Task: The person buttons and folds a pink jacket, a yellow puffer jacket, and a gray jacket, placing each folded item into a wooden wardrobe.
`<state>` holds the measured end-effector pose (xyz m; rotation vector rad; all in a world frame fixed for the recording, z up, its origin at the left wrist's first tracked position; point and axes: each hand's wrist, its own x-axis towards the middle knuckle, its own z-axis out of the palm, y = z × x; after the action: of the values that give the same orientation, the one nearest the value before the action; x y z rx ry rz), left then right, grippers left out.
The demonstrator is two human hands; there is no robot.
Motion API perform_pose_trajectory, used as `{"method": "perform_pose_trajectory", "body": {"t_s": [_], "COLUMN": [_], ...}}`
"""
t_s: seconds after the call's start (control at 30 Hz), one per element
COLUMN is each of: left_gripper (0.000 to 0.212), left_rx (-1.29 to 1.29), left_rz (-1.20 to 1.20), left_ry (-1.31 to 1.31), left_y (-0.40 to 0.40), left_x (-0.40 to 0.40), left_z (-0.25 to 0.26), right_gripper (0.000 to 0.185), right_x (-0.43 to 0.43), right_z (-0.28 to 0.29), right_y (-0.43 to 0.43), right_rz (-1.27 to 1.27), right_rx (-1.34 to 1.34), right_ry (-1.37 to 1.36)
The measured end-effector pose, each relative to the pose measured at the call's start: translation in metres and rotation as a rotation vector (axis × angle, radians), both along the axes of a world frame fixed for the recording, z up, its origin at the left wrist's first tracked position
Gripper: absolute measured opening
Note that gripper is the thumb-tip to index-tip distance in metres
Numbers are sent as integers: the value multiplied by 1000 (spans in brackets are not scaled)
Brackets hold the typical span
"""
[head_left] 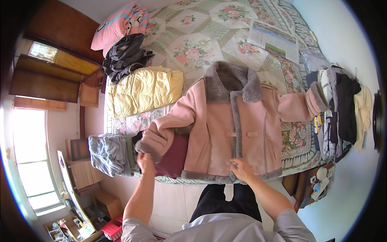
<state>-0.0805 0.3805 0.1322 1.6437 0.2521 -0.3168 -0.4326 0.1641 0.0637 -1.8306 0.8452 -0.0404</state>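
A pink jacket (220, 127) with grey fleece collar, cuffs and trim lies front side up on the bed, its collar away from me and its front fastened with small straps. My left hand (145, 163) grips the fleece cuff of the sleeve on the left, which is bent down toward the bed's near edge. My right hand (242, 169) is at the lower front, fingers bent by the fleece edge near the bottom strap; whether they pinch it I cannot tell. The other sleeve (293, 106) stretches out to the right. A dark red cloth (173, 157) lies partly under the jacket.
On the floral bedspread (193, 54) lie a yellow quilted garment (145, 90), dark clothing (127, 57), a pink-and-blue striped bundle (121, 25), grey-blue folded cloth (107, 154) and a printed sheet (272, 40). Stacked clothes (338, 112) stand by the right wall. A nightstand (302, 184) holds small items.
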Motion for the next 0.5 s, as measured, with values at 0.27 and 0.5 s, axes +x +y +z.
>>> {"method": "perform_pose_trajectory", "body": {"t_s": [0.27, 0.5], "left_gripper": [16, 105], "left_rx": [104, 1102], "left_rz": [-246, -319], "left_ry": [-146, -399], "left_y": [-26, -36], "left_x": [98, 121], "left_z": [122, -26], "right_gripper": [25, 25], "right_x": [55, 42], "right_z": [-27, -34], "right_y": [-65, -54], "right_rz": [-287, -197], "right_rx": [341, 386], "right_ry": [-249, -203]}}
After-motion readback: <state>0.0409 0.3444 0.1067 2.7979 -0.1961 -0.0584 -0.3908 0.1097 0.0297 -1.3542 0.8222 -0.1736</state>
